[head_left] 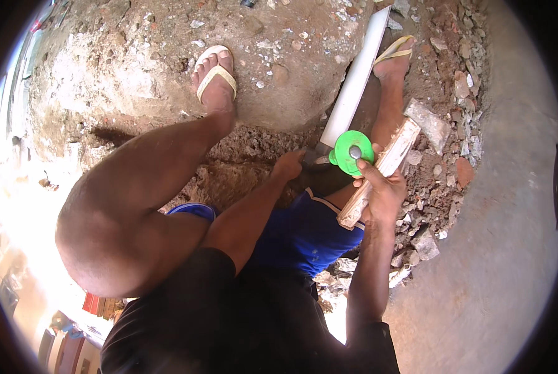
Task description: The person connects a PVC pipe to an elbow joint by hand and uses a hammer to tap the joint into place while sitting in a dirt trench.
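My right hand [383, 193] is closed around a rough piece of wood [388, 162], which slants up and to the right. Beside it, against my right thumb and fingers, is a bright green round disc [349, 144] with a grey stud at its centre; whether the hand grips the disc too is unclear. My left hand [289, 164] is low in the trench with its fingers closed, by a small greyish piece that I cannot make out. Just beyond the left hand lies the lower end of a white pipe [357, 78], running away along the trench.
A broken block of masonry [427, 124] lies past the wood's far end. Rubble [425, 243] lines the trench's right side, beside a smooth concrete floor [485, 268]. My sandalled feet stand either side of the pipe, on rough broken ground [291, 56].
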`<state>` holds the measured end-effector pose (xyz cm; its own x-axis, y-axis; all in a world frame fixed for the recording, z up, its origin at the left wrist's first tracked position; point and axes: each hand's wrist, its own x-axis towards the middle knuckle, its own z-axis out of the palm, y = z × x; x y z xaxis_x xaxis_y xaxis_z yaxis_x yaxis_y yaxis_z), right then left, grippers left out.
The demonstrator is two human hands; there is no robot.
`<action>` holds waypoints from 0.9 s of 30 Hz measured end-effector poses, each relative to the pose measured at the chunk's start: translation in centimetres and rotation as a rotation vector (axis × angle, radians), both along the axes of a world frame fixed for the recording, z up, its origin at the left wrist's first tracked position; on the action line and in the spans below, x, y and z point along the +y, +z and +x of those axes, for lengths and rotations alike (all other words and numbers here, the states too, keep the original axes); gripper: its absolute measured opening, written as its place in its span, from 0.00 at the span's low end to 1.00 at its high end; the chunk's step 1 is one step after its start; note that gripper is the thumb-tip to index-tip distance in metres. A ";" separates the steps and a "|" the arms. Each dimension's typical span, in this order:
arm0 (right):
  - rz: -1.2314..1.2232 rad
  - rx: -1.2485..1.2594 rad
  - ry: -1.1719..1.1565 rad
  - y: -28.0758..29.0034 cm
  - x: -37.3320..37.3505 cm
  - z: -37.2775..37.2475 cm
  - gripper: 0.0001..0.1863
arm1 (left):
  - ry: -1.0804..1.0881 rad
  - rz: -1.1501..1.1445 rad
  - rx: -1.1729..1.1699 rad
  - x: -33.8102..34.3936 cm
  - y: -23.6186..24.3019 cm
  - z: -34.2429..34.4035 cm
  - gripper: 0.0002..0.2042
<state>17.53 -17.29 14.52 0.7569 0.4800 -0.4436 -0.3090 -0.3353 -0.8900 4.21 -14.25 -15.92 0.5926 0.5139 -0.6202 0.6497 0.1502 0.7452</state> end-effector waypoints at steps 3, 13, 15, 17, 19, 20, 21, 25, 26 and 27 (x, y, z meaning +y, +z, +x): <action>0.041 0.042 0.014 0.1 -0.1 -1.6 0.20 | 0.015 0.112 -0.184 0.6 2.1 -0.6 0.28; -0.060 0.115 0.120 1.1 0.4 -5.0 0.18 | 0.200 0.157 -0.295 2.7 14.4 -1.8 0.26; -0.169 0.078 0.195 1.3 -0.6 -4.0 0.21 | 0.327 0.227 -0.224 3.0 12.7 -2.5 0.23; -0.166 -0.009 0.196 0.8 -3.1 -2.1 0.13 | 0.452 0.302 -0.301 3.0 11.8 -2.8 0.23; -0.168 -0.144 0.140 0.5 -5.2 0.2 0.09 | 0.546 0.379 -0.385 3.8 11.1 -2.8 0.23; -0.200 -0.163 0.102 0.0 -6.4 2.1 0.09 | 0.614 0.324 -0.482 4.3 11.0 -3.0 0.21; -0.282 -0.261 0.063 -0.4 -7.8 4.5 0.09 | 0.619 0.289 -0.443 4.9 11.4 -3.2 0.16; -0.585 -0.520 0.073 2.4 -10.1 13.2 0.14 | 0.741 0.292 -0.425 5.9 9.0 -3.3 0.09; -0.604 -0.542 0.089 2.3 -12.0 16.5 0.16 | 0.759 0.307 -0.389 5.9 9.0 -3.1 0.09; -0.672 -0.732 0.115 2.5 -12.9 18.6 0.23 | 0.775 0.245 -0.335 6.2 7.6 -3.3 0.10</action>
